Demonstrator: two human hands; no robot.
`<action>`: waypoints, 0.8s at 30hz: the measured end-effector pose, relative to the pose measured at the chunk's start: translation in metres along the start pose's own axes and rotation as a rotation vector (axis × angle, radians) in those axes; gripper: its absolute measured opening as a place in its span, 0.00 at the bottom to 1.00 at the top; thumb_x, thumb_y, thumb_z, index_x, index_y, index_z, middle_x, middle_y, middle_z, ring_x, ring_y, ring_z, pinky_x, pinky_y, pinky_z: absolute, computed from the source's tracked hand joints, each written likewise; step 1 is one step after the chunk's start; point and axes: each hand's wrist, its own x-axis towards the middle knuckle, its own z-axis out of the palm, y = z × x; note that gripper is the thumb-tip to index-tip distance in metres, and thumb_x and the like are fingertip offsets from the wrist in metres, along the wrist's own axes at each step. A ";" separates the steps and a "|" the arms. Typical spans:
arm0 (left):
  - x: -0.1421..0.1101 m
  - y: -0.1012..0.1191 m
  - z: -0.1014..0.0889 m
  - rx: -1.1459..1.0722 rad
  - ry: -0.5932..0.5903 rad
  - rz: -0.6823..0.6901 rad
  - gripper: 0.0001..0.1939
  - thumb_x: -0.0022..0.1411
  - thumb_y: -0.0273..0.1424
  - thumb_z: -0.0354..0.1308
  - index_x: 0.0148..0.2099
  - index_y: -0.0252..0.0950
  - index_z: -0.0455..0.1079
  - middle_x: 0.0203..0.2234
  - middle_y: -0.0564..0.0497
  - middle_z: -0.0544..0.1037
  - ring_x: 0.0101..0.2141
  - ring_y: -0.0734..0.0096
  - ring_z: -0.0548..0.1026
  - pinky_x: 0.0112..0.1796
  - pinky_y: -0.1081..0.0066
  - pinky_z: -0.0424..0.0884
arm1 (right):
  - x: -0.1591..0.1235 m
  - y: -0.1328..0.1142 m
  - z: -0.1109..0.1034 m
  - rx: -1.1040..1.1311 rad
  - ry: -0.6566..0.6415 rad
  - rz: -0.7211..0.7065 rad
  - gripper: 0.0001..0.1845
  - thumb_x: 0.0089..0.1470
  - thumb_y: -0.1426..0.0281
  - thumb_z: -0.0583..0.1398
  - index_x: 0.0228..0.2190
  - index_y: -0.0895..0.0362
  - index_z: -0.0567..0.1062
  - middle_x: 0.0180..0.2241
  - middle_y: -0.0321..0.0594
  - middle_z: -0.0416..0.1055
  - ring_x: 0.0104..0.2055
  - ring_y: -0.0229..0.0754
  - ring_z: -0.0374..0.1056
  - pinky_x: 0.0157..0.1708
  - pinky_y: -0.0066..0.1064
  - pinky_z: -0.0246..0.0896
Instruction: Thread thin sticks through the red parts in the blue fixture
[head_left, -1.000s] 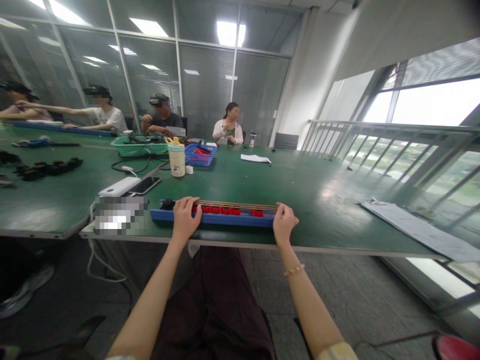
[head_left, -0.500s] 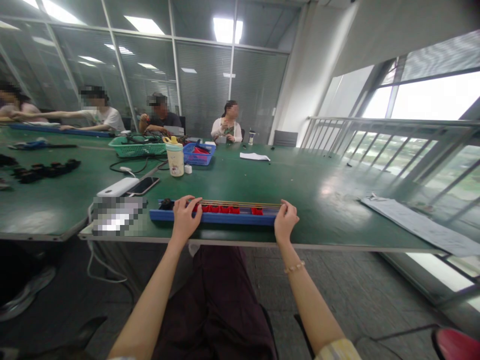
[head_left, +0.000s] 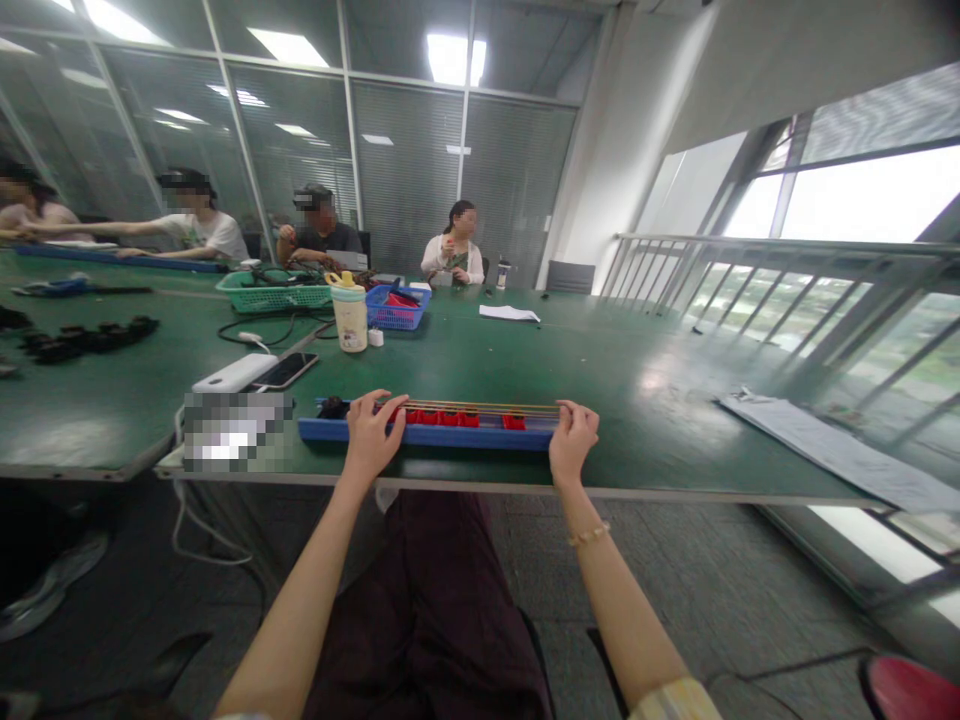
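A long blue tray (head_left: 465, 437) lies near the table's front edge, with several red pieces (head_left: 450, 419) in a row inside and a dark piece (head_left: 332, 407) at its left end. Along its far side run thin yellowish rods (head_left: 487, 408). My left hand (head_left: 371, 430) curls over the left part of the tray, its fingertips closed at the rods' left end. At the tray's right end, my right hand (head_left: 573, 440) is bent with thumb and fingers pinched at the rods' other end. Both hands' fingers partly hide what they touch.
Left of the tray are a phone (head_left: 286, 371) and a white power bank (head_left: 235, 373) with cables. Farther back stand a cup (head_left: 350, 318), a green basket (head_left: 274, 297) and a blue basket (head_left: 397, 314). Papers (head_left: 832, 445) lie on the right. Several people sit across the table.
My hands, the tray and the rods stay almost where they were. Across the table, one person's raised hand has shifted slightly.
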 end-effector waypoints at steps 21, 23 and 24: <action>0.001 0.000 -0.003 -0.064 0.128 0.108 0.11 0.65 0.36 0.55 0.45 0.45 0.78 0.45 0.49 0.76 0.49 0.59 0.66 0.53 0.57 0.62 | 0.004 0.001 -0.004 0.147 0.114 0.037 0.23 0.61 0.54 0.52 0.32 0.58 0.77 0.34 0.44 0.69 0.41 0.45 0.65 0.47 0.36 0.59; 0.001 0.001 -0.004 -0.065 0.124 0.103 0.11 0.65 0.36 0.55 0.44 0.45 0.78 0.45 0.49 0.76 0.49 0.59 0.67 0.53 0.57 0.62 | 0.005 0.005 -0.005 0.147 0.127 0.064 0.23 0.61 0.55 0.52 0.31 0.59 0.77 0.33 0.44 0.69 0.40 0.44 0.65 0.46 0.36 0.59; 0.001 0.001 -0.004 -0.065 0.121 0.100 0.11 0.65 0.36 0.54 0.45 0.45 0.78 0.45 0.49 0.76 0.49 0.59 0.67 0.52 0.57 0.63 | 0.005 0.007 -0.004 0.148 0.137 0.085 0.23 0.61 0.55 0.52 0.31 0.59 0.78 0.34 0.45 0.70 0.39 0.44 0.65 0.45 0.35 0.60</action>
